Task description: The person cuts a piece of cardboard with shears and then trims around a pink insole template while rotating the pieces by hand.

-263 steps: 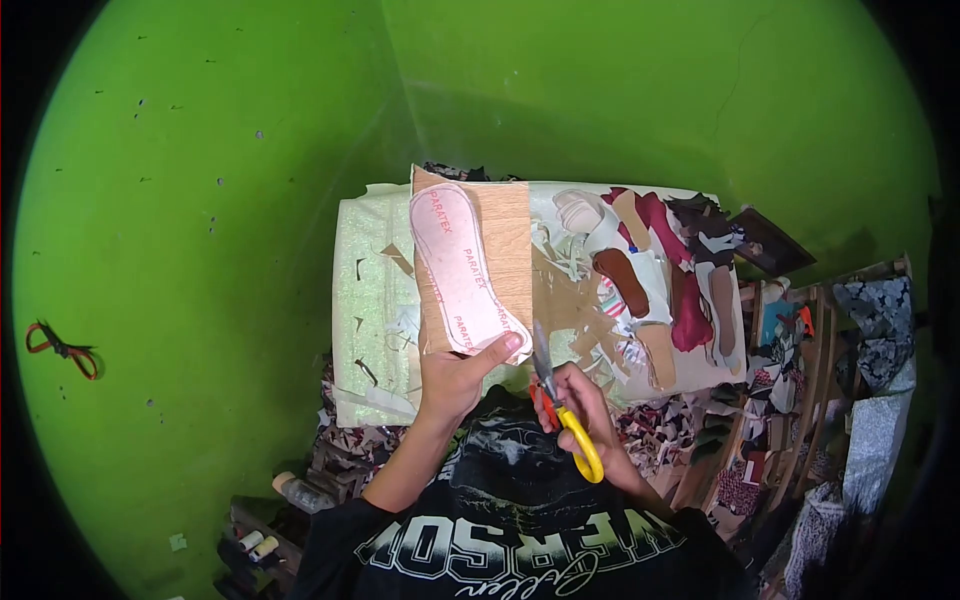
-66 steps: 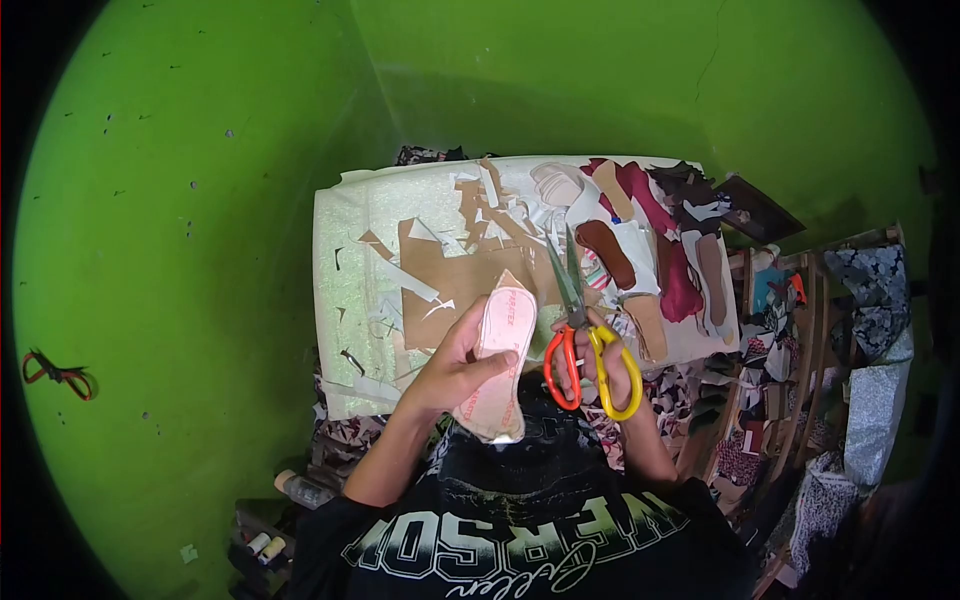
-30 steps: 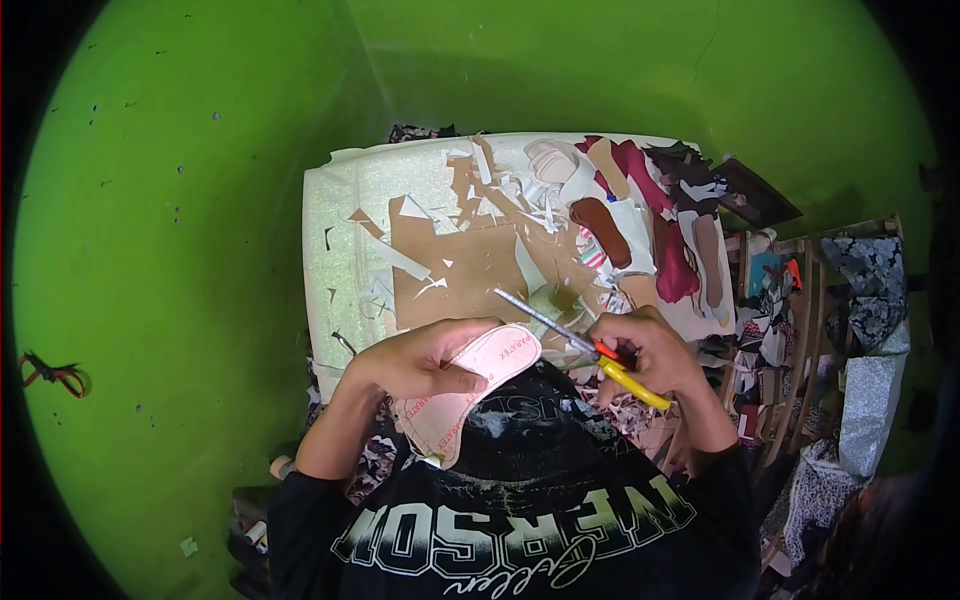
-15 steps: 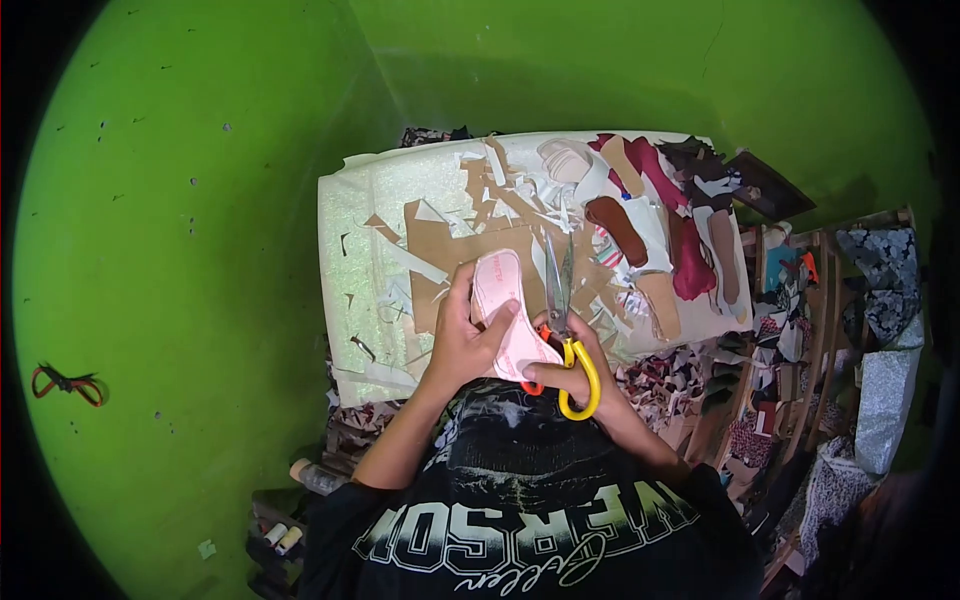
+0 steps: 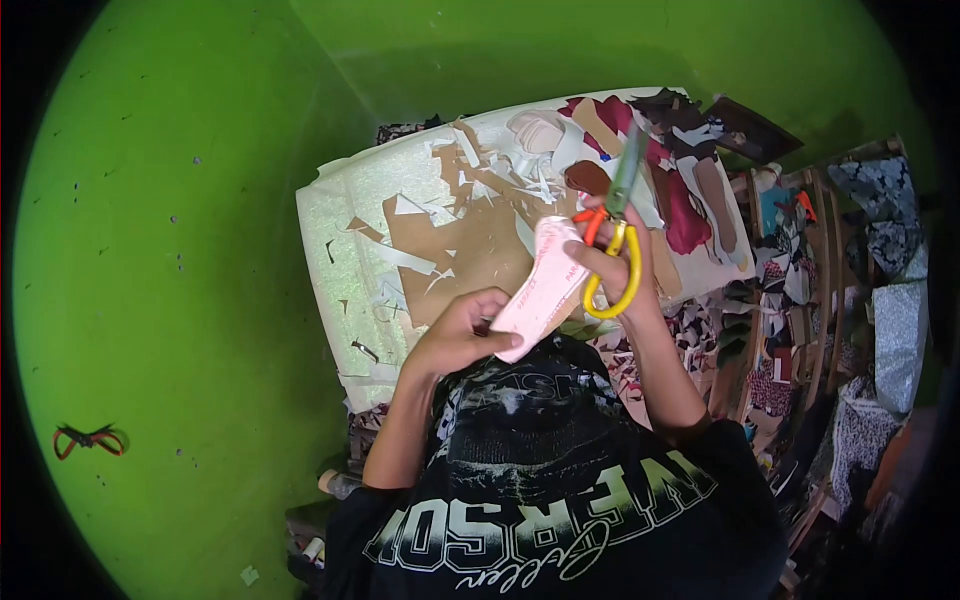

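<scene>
A pale pink insole-shaped piece with red printed lettering [image 5: 541, 290] slants between my hands above the table. My left hand [image 5: 462, 335] grips its lower end between thumb and fingers. At the upper end, my right hand [image 5: 625, 262] has its thumb on the piece. That same hand holds scissors [image 5: 628, 175] with one yellow and one orange handle loop. Their blades point up and away from me, over the far right part of the table, and look slightly blurred.
Brown board and paper offcuts [image 5: 450, 235] cover the middle of the white-covered table [image 5: 335, 200]. Maroon and brown sole-shaped pieces [image 5: 687, 215] lie at its right. Fabric scraps fill a wooden rack [image 5: 828, 290] on the right. A green wall [image 5: 170, 300] rises at left.
My right hand has moved up and right with the scissors. The pink piece has turned, its upper end now leaning right. My left hand has shifted down to its lower end.
</scene>
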